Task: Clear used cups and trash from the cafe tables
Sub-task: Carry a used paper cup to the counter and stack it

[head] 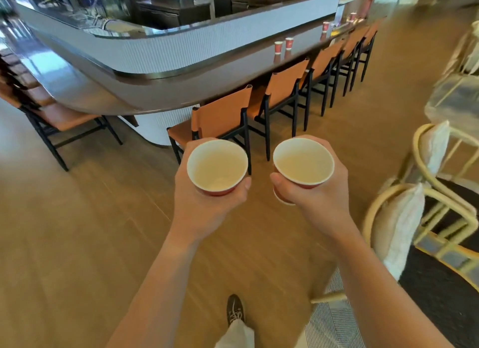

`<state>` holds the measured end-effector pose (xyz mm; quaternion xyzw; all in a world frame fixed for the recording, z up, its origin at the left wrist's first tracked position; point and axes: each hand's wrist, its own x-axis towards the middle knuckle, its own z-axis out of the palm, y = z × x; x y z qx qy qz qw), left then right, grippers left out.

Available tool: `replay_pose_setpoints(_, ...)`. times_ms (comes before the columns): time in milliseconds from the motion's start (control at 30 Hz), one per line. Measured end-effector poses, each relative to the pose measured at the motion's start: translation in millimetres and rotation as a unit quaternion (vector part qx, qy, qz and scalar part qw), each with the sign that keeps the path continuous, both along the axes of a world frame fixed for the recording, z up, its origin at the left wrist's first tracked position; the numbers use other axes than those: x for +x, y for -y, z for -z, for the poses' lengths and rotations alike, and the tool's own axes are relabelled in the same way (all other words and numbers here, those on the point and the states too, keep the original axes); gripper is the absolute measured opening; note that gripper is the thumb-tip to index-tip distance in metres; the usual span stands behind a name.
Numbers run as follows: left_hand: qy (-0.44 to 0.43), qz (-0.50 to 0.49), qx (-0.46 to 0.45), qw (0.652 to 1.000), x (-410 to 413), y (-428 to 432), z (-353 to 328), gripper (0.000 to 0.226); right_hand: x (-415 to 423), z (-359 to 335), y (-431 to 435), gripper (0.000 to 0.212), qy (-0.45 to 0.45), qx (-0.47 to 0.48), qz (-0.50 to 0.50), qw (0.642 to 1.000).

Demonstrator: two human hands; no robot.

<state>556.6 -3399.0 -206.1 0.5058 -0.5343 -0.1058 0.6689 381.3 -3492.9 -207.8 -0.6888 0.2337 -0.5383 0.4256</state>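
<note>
The left hand (208, 207) is wrapped round the left cup (217, 166), at 11 o'clock from the middle of the view. The right hand (320, 199) grips the right cup (303, 161) at 1 o'clock. Both red paper cups are upright and apart, carried over the wood floor (77, 231). Their pale insides look empty, though I cannot rule out dregs.

The step in hand, as I judge it, is carrying these away, so hold them level and squeeze lightly, since thin paper walls buckle. More work waits far off at 1 o'clock: a near cup (278, 47) and its neighbour (289, 43) stand on the bench (181, 88), with a far cup (325, 26) beyond. Nesting one held cup inside the other would free a hand. Pass clear of the chairs (220, 119) lined along the bench
</note>
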Motion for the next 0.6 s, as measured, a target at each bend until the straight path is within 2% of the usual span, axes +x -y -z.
replay_pose_setpoints(267,-0.003,0.054,-0.016,0.998,75,218,-13,0.061,59,-22,193,0.064,-0.007,-0.011,0.049,0.999)
replay_pose_setpoints(600,0.026,0.14,0.012,0.99,58,479,0,0.061,32,-2,417,0.062,0.002,0.004,0.143,0.99)
